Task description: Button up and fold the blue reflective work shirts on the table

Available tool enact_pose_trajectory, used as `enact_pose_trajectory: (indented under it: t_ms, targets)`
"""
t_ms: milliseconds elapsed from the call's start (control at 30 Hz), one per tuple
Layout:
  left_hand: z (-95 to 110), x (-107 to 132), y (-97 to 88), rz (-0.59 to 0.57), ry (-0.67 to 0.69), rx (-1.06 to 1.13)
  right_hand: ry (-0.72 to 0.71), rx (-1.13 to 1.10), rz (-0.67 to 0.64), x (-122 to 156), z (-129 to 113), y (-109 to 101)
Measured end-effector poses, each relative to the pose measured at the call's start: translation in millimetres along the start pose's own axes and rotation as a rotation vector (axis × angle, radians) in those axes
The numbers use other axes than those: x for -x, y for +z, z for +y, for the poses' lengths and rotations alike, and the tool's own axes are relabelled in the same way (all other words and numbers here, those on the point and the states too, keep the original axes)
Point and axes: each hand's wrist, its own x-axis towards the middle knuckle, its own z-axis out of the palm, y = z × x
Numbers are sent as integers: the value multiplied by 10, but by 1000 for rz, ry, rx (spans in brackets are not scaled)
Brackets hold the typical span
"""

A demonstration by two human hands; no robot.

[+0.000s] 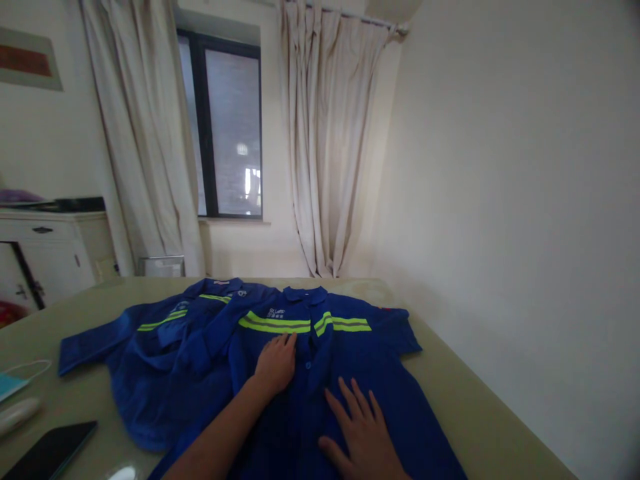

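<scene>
Two blue work shirts with yellow-green reflective stripes lie on the table. The nearer shirt is spread out flat, front up, with its buttons down the middle. My left hand lies flat on its chest, fingers together and stretched toward the stripe. My right hand rests open lower down on the shirt, fingers spread. Both hands hold nothing. The second shirt lies rumpled to the left, partly under the first.
A dark phone, a white oblong object and a face mask lie at the table's left edge. A white cabinet stands at the left, a window with curtains behind, and a bare wall at the right.
</scene>
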Motion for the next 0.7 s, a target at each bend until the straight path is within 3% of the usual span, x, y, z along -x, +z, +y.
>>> enact_pose_trajectory:
  t_ms: [133,233,333,433,500,600,700]
  targets:
    - [140,512,-65,-115,6,-8,-70,-79,-16,-56,95,-76]
    - [317,958,-125,-266,12,49,-82,-123,12,-383,282,-196]
    - [472,1174,-142,-374,18,114,-68,-129,34,-758,456,-241]
    - [481,1085,-129,-282,41,141,8,-75,115,-1019,483,-258]
    - [393,920,-128,-219,75,150,61,-41,229,-1072,365,-276]
    - [216,661,-128,-210,99,136,29,-99,377,-946,9,-277]
    - [105,510,-88,-203,90,102,-54,-168,303,-670,-360,-193]
